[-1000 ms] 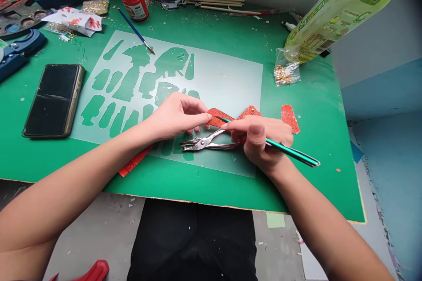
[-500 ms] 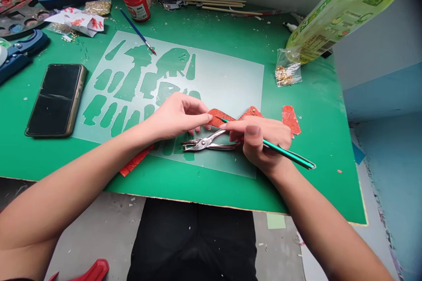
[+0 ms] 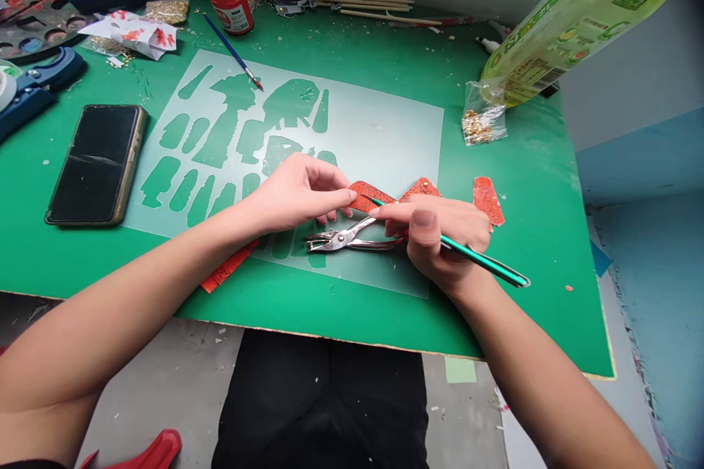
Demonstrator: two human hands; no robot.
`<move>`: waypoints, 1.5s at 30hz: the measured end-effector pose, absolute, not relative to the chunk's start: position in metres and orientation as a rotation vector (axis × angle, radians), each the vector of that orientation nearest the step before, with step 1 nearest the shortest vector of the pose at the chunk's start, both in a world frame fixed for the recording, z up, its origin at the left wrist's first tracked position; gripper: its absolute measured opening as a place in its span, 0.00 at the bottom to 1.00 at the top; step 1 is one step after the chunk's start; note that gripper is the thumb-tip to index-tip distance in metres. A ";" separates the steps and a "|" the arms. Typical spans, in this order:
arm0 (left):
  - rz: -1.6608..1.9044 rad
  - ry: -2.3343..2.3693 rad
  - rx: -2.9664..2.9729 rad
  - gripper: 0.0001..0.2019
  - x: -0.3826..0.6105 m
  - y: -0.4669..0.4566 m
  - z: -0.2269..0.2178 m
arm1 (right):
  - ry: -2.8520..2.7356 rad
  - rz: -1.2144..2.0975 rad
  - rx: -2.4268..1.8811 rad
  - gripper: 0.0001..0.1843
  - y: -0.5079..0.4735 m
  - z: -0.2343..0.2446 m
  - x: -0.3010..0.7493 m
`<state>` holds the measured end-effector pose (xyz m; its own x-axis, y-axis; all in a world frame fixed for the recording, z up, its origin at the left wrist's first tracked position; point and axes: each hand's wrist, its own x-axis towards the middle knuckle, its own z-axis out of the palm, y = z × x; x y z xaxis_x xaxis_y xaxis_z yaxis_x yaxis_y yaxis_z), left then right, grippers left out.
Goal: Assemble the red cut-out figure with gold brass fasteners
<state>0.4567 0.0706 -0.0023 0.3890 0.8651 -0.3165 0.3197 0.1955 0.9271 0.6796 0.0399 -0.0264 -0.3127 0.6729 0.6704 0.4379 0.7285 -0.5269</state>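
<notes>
My left hand (image 3: 297, 190) pinches one end of a red patterned paper piece (image 3: 367, 196) lying on a translucent stencil sheet (image 3: 379, 132). My right hand (image 3: 440, 234) grips a green pencil (image 3: 484, 262) whose tip rests on that red piece. Silver hole-punch pliers (image 3: 344, 238) lie on the stencil just below both hands, untouched. A second red piece (image 3: 487, 199) lies to the right, and a red strip (image 3: 225, 271) shows under my left forearm.
A black phone (image 3: 96, 163) lies at the left. A red paint jar (image 3: 228, 0) and a thin brush (image 3: 231, 51) sit at the back. A bag of gold studs (image 3: 481, 121) and a tilted green bottle (image 3: 577, 7) are at the right.
Both hands stay in the same hold; only the camera view has shifted slightly.
</notes>
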 end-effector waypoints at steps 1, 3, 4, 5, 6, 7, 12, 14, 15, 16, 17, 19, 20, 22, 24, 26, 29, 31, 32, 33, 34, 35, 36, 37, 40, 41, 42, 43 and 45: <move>0.540 1.167 1.374 0.10 0.457 0.071 -0.002 | -1.959 0.306 -0.853 0.27 0.040 -0.027 0.679; 0.540 1.166 1.373 0.10 0.457 0.071 -0.002 | -1.961 0.305 -0.868 0.27 0.040 -0.028 0.680; 0.540 1.166 1.372 0.10 0.457 0.071 -0.002 | -1.962 0.302 -0.875 0.27 0.041 -0.028 0.680; 0.541 1.166 1.372 0.10 0.457 0.071 -0.002 | -1.961 0.300 -0.877 0.27 0.041 -0.029 0.680; 0.542 1.165 1.371 0.10 0.457 0.071 -0.002 | -1.958 0.298 -0.874 0.27 0.041 -0.029 0.680; 0.543 1.164 1.370 0.10 0.457 0.071 -0.002 | -1.956 0.296 -0.869 0.26 0.041 -0.029 0.680; 0.542 1.165 1.372 0.09 0.457 0.071 -0.001 | -1.967 0.278 -0.824 0.25 0.041 -0.028 0.680; 0.541 1.166 1.377 0.09 0.457 0.071 -0.001 | -1.964 0.266 -0.811 0.24 0.041 -0.027 0.679; 0.539 1.167 1.381 0.09 0.457 0.071 -0.001 | -1.962 0.259 -0.810 0.24 0.041 -0.027 0.679; 0.537 1.169 1.385 0.09 0.457 0.071 0.000 | -1.963 0.250 -0.811 0.24 0.041 -0.027 0.679; 0.537 1.170 1.388 0.10 0.457 0.071 0.000 | -1.966 0.241 -0.816 0.24 0.040 -0.028 0.679; 0.538 1.172 1.390 0.10 0.457 0.071 0.000 | -1.978 0.228 -0.838 0.24 0.040 -0.028 0.680; 0.539 1.173 1.388 0.10 0.457 0.070 0.000 | -1.984 0.225 -0.851 0.24 0.040 -0.028 0.680; 0.543 1.174 1.381 0.10 0.457 0.071 0.000 | -1.999 0.229 -0.875 0.25 0.041 -0.028 0.681; 0.543 1.173 1.375 0.09 0.457 0.071 -0.001 | -2.009 0.234 -0.881 0.25 0.041 -0.028 0.682; 0.543 1.169 1.374 0.09 0.456 0.071 -0.001 | -2.010 0.240 -0.873 0.24 0.041 -0.028 0.682; 0.541 1.167 1.379 0.09 0.456 0.071 -0.002 | -1.991 0.256 -0.856 0.24 0.041 -0.027 0.682; 0.543 1.165 1.384 0.10 0.456 0.071 -0.002 | -1.979 0.260 -0.859 0.25 0.041 -0.027 0.681; 0.544 1.164 1.384 0.10 0.456 0.071 -0.003 | -1.978 0.254 -0.866 0.25 0.040 -0.027 0.681; 0.545 1.163 1.384 0.10 0.456 0.071 -0.003 | -1.979 0.242 -0.872 0.25 0.040 -0.027 0.681; 0.546 1.161 1.383 0.10 0.456 0.071 -0.003 | -1.982 0.229 -0.877 0.25 0.040 -0.027 0.681; 0.547 1.161 1.380 0.10 0.456 0.071 -0.004 | -1.983 0.218 -0.879 0.26 0.040 -0.027 0.681; 0.547 1.160 1.378 0.10 0.456 0.071 -0.004 | -1.982 0.211 -0.875 0.26 0.039 -0.027 0.680; 0.550 1.160 1.376 0.10 0.456 0.071 -0.004 | -1.980 0.211 -0.866 0.26 0.039 -0.027 0.680; 0.551 1.168 1.378 0.10 0.456 0.071 -0.003 | -1.964 0.240 -0.845 0.26 0.038 -0.027 0.679; 0.550 1.171 1.379 0.10 0.456 0.071 -0.003 | -1.961 0.248 -0.845 0.26 0.038 -0.027 0.679; 0.550 1.172 1.380 0.10 0.456 0.071 -0.003 | -1.957 0.252 -0.850 0.26 0.038 -0.027 0.678; 0.549 1.173 1.380 0.10 0.456 0.071 -0.002 | -1.953 0.252 -0.855 0.26 0.037 -0.028 0.678; 0.548 1.171 1.378 0.10 0.456 0.071 -0.002 | -1.958 0.252 -0.857 0.26 0.037 -0.028 0.678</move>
<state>0.4559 0.0706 -0.0018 0.3851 0.8689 -0.3110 0.3185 0.1911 0.9284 0.6782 0.0370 -0.0280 -0.3031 0.6593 0.6881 0.4633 0.7329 -0.4981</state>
